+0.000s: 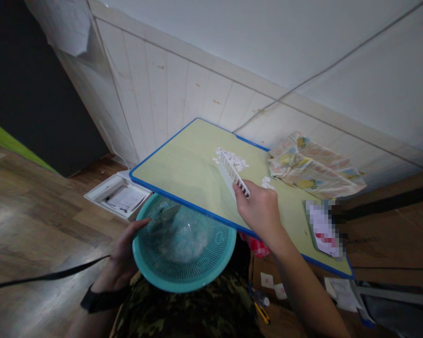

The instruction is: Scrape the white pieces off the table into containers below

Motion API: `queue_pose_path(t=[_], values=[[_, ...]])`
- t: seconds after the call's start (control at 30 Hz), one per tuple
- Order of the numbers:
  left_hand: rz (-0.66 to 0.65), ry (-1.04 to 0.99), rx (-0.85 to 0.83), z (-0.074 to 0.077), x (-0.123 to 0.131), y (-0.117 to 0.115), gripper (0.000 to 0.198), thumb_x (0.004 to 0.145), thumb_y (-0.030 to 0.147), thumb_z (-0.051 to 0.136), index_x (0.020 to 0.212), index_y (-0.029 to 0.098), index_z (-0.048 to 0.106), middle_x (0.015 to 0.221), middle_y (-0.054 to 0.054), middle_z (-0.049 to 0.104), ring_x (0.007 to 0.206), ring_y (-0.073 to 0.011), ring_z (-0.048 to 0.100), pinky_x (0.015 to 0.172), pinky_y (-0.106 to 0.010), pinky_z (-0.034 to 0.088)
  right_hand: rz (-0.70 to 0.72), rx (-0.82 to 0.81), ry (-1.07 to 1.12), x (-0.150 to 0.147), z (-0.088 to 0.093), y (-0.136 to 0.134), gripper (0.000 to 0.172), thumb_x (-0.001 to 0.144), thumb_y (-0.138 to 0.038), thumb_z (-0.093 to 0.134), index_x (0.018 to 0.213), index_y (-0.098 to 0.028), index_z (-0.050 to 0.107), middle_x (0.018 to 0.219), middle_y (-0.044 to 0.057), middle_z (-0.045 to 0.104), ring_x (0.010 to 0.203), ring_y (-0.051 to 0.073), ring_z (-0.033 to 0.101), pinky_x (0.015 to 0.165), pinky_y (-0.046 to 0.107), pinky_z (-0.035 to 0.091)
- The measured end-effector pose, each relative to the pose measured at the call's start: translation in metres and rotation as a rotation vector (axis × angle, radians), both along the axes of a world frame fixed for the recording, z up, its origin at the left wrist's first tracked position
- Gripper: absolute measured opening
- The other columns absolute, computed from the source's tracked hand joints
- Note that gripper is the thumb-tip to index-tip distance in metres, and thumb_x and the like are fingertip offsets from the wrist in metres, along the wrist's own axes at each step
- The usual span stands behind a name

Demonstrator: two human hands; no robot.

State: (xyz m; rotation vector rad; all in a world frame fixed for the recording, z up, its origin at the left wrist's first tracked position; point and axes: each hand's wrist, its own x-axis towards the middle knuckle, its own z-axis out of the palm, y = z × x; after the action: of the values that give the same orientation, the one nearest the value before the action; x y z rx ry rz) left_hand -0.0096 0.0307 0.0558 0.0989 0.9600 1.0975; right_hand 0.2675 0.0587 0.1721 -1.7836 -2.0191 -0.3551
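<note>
My left hand grips the rim of a teal mesh basket, which I keep just under the near edge of a pale green table with a blue rim. Something whitish and translucent lies in the basket. My right hand is closed on one end of a white comb-like plastic strip that lies on the tabletop. The strip's far end reaches a small heap of white bits. A few more white bits lie to the right of that hand.
A patterned cloth is bunched at the table's right. A blurred card lies near the front right corner. A white tray with papers sits on the wooden floor by the panelled wall. Paper scraps and a yellow tool lie below the table.
</note>
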Motion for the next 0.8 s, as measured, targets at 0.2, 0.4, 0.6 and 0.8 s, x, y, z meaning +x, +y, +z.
queue_pose_path(t=[0.2, 0.4, 0.6, 0.8], values=[[-0.002, 0.041, 0.0, -0.002, -0.001, -0.001, 0.014, 0.082, 0.015, 0.061, 0.08, 0.016, 0.074, 0.068, -0.007, 0.079, 0.057, -0.0248, 0.074, 0.063, -0.034, 0.064, 0.087, 0.003, 0.047, -0.003, 0.001, -0.008, 0.023, 0.092, -0.024, 0.052, 0.09, -0.016, 0.074, 0.066, 0.005, 0.071, 0.059, 0.018, 0.068, 0.054, 0.025, 0.038], [-0.006, 0.045, 0.026, 0.0, -0.001, -0.002, 0.018, 0.083, 0.011, 0.058, 0.076, 0.014, 0.074, 0.068, -0.009, 0.078, 0.055, -0.0232, 0.073, 0.063, -0.033, 0.064, 0.187, -0.027, 0.121, -0.004, 0.007, -0.023, 0.022, 0.092, -0.024, 0.054, 0.092, -0.018, 0.075, 0.076, 0.004, 0.075, 0.061, 0.016, 0.069, 0.056, 0.024, 0.042], [0.024, 0.044, -0.008, 0.002, 0.002, 0.001, 0.023, 0.085, 0.011, 0.055, 0.073, 0.012, 0.074, 0.065, -0.01, 0.077, 0.05, -0.0219, 0.071, 0.058, -0.031, 0.063, 0.183, 0.009, 0.134, -0.002, 0.008, -0.02, 0.022, 0.092, -0.026, 0.055, 0.096, -0.02, 0.075, 0.081, 0.004, 0.076, 0.065, 0.017, 0.071, 0.059, 0.024, 0.046], [0.027, 0.059, -0.016, 0.007, 0.003, 0.0, 0.024, 0.086, 0.009, 0.054, 0.075, 0.011, 0.075, 0.063, -0.01, 0.077, 0.05, -0.0205, 0.071, 0.058, -0.029, 0.062, 0.224, -0.043, 0.138, -0.005, 0.0, -0.018, 0.022, 0.093, -0.025, 0.055, 0.1, -0.019, 0.075, 0.087, 0.004, 0.077, 0.07, 0.018, 0.073, 0.061, 0.025, 0.049]])
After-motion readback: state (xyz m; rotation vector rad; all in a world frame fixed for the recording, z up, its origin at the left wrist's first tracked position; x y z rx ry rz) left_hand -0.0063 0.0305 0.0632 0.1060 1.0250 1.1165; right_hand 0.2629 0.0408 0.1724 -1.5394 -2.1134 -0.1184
